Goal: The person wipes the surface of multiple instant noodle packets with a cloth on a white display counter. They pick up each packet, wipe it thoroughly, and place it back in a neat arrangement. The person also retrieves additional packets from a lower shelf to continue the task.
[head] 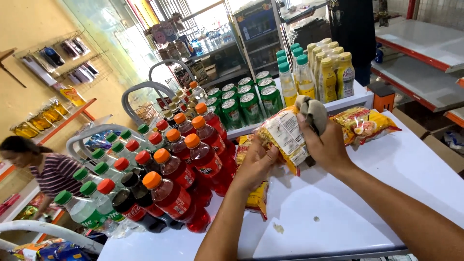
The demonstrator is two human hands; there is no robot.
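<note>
On the white table (338,212), bottles of red soda (193,169) crowd from nine to eleven o'clock. We judge we are mid-wipe on the noodle packet (285,135), held up at centre. Our left hand (256,164) cups it from below, fingers curled; our right hand (328,145) pinches a grey cloth (314,112) against its top. Next calls for a steady grip while rubbing.

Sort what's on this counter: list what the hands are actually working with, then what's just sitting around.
In hand:
- noodle packet, held by left hand
- grey cloth, gripped in right hand against the packet

Sitting around:
- red soda bottles
- green-capped clear bottles
- green cans
- yellow drink bottles
- another noodle packet
- white counter
</note>
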